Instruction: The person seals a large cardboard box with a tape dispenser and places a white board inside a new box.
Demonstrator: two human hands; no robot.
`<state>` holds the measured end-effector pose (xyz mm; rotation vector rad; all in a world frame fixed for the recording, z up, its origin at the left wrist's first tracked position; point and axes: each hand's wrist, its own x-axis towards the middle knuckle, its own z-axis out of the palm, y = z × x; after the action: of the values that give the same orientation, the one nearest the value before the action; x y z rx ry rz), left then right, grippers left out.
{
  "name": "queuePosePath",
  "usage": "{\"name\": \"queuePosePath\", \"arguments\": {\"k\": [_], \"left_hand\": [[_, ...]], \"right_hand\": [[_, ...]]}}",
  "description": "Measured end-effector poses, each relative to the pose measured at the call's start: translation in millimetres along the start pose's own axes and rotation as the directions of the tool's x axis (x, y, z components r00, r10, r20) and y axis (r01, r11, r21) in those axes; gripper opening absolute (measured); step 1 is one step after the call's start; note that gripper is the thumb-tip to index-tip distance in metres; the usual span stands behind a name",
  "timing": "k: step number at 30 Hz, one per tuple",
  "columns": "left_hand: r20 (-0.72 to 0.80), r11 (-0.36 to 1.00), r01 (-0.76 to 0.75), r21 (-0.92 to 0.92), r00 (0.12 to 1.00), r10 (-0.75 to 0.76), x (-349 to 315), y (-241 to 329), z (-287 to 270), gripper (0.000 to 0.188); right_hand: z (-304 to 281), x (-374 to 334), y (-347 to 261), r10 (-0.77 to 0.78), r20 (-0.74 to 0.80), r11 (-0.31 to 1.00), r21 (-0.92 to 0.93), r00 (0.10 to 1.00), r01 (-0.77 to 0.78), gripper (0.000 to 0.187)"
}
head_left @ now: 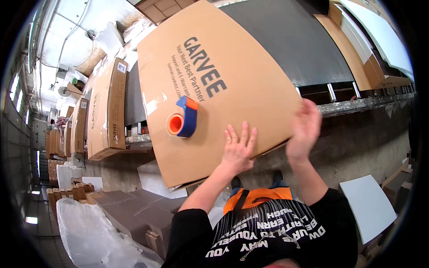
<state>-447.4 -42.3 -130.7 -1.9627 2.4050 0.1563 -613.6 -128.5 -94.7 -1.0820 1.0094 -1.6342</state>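
A large brown cardboard box [187, 152] with dark printing lies in front of me, its near edge close to my body. My left hand [238, 152] rests palm down on its top near that edge, fingers spread, holding nothing. At the box's right corner my right hand [304, 131] is raised and blurred. Its fingers look stretched out, and I see nothing in them; whether they touch the cardboard I cannot tell. A blue and orange tape dispenser [190, 124] sits on the box top, left of my left hand.
The box lies across a dark conveyor belt [286, 44] with metal rollers [331, 92] along its near side. More brown boxes [107, 107] stand along the line at left. An open carton [357, 49] with white panels is at far right. A white panel [368, 207] and plastic-wrapped goods [96, 232] flank me.
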Motion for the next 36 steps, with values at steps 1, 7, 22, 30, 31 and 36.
{"name": "queuePosePath", "arguments": {"k": [1, 7, 22, 30, 31, 36], "left_hand": [[0.023, 1.0, -0.014, -0.026, 1.0, 0.015, 2.9, 0.0, -5.3, 0.095], [-0.344, 0.983, -0.141, 0.116, 0.923, 0.173, 12.3, -5.7, 37.5, 0.066], [-0.095, 0.997, -0.064, 0.041, 0.993, 0.067, 21.7, 1.3, 16.5, 0.094], [-0.065, 0.995, -0.094, 0.032, 0.993, 0.096, 18.8, -7.0, 8.3, 0.093], [-0.06, 0.995, -0.096, 0.009, 0.994, 0.097, 18.8, -8.1, 8.8, 0.092], [-0.069, 0.994, -0.09, 0.068, 0.993, 0.095, 13.7, -3.7, 11.0, 0.093]], "right_hand": [[37.1, -8.4, 3.8, 0.131, 0.11, 0.99, -0.075, 0.985, -0.123, 0.047], [256.7, -43.1, 56.6, 0.666, 0.321, 0.476, -0.878, 0.674, -0.051, 0.089], [26.5, 54.6, -90.7, 0.254, 0.409, 0.292, -0.896, 0.876, 0.334, 0.054], [1.2, 73.5, -57.6, 0.719, 0.297, -0.115, -0.84, 0.628, 0.53, 0.031], [-20.1, 59.1, -64.2, 0.705, 0.329, -0.103, -0.829, 0.628, 0.549, 0.031], [-87.9, 6.5, -34.3, 0.587, 0.521, -0.007, -0.762, 0.62, 0.647, 0.027]]}}
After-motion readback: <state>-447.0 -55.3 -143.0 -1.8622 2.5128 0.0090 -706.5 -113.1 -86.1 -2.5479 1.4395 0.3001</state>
